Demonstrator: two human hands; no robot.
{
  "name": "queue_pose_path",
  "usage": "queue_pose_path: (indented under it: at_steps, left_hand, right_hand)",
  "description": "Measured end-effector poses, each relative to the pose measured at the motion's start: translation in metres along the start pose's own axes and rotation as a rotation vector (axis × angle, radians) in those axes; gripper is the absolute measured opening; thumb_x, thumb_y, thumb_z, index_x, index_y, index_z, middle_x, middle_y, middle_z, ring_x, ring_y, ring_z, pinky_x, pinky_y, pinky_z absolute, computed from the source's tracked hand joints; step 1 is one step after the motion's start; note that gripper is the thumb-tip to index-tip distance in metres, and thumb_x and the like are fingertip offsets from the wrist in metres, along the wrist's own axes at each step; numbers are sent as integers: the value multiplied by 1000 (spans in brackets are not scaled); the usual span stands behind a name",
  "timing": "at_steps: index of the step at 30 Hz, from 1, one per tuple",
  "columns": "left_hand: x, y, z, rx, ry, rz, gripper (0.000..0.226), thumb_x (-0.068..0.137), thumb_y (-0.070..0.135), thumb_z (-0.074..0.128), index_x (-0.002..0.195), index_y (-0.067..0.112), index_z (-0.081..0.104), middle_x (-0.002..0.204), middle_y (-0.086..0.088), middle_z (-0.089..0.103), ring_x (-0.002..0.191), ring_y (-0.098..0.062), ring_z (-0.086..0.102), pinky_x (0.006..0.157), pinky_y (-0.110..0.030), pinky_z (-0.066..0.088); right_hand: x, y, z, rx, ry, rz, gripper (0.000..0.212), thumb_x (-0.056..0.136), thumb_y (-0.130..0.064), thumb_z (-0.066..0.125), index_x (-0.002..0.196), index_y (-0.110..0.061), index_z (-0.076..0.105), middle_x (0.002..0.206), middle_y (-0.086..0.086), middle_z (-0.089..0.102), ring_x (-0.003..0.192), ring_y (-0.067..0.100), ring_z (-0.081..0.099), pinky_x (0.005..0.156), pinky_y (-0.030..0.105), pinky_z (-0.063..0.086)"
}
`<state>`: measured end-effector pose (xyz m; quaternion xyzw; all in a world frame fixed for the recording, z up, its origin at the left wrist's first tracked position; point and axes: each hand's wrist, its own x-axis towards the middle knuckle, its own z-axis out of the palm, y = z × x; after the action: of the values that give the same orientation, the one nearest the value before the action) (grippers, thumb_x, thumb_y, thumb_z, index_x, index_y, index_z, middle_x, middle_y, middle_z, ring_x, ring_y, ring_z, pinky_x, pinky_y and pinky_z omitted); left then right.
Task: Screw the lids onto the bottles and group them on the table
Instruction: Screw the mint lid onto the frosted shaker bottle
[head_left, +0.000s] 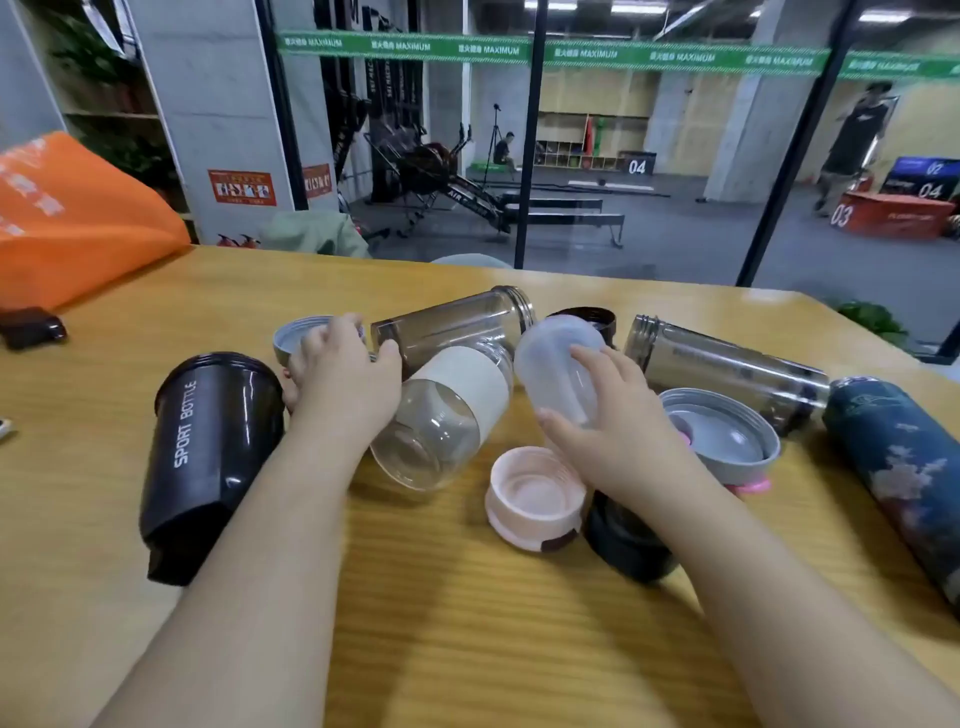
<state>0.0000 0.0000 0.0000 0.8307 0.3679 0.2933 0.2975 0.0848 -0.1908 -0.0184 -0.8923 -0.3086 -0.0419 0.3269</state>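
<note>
Counting five bottles (441, 415), five loose lids (535, 499)

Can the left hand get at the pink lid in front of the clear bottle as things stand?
Probably yes. The pink lid lies open side up on bare table, nothing over it; the left hand would need to draw back past the clear bottle.
</note>
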Motion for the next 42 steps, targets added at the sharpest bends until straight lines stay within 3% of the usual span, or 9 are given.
queue_pose_path:
  at_steps: [6, 9, 16, 31, 35, 39, 42]
  left_hand:
    - [2, -4, -2, 93, 36, -77, 42, 94, 30, 43, 136, 23, 41, 145, -9, 34, 133, -31, 30, 109, -46, 23]
    - [3, -6, -3, 79, -12, -95, 42, 95, 26, 40, 137, 23, 40, 145, -10, 35, 131, -33, 33, 108, -48, 29]
    - [-4, -4, -7, 115, -22, -128, 50, 95, 11, 36, 143, 20, 32, 150, -13, 26, 138, -33, 19, 107, -45, 26]
    - [-8, -11, -5, 153, 67, -65, 63, 83, -11, 44, 139, 16, 37, 141, -15, 35, 117, -34, 46, 89, -38, 41]
    - [-11, -7, -12, 165, 102, -37, 53, 87, -3, 45, 137, 14, 39, 139, -16, 39, 122, -33, 42, 94, -38, 38]
    - [-19, -15, -51, 260, 240, 55, 43, 92, 21, 53, 135, 18, 45, 137, -13, 46, 125, -32, 40, 99, -43, 35]
    - [-22, -34, -75, 279, 141, 42, 44, 87, 28, 62, 129, 22, 50, 133, -7, 52, 118, -30, 49, 90, -41, 40]
  right_hand:
    - [-1, 1, -4, 26, -23, 75, 81, 82, -42, 66, 147, -28, 19, 154, 0, 18, 136, 20, 33, 95, 31, 32]
    - [-1, 2, -5, 41, -32, 102, 86, 80, -43, 68, 147, -30, 17, 153, 0, 20, 132, 20, 36, 85, 28, 29]
    - [-1, 3, -6, 99, 46, 89, 76, 81, -32, 65, 145, -27, 24, 151, -2, 28, 130, 20, 40, 86, 28, 31]
    - [-7, -6, -13, 93, 178, 19, 72, 82, -30, 64, 144, -29, 27, 151, -7, 27, 120, 17, 46, 81, 28, 32]
    - [-9, -9, -12, 102, 194, -28, 71, 81, -30, 64, 142, -30, 28, 148, -8, 30, 116, 15, 46, 80, 28, 33]
    - [-10, -11, -11, 104, 188, -47, 72, 80, -31, 65, 142, -31, 28, 148, -8, 30, 119, 15, 46, 81, 29, 34]
    - [-10, -11, -10, 103, 192, -62, 73, 80, -29, 65, 143, -30, 28, 148, -7, 30, 119, 17, 46, 82, 29, 34]
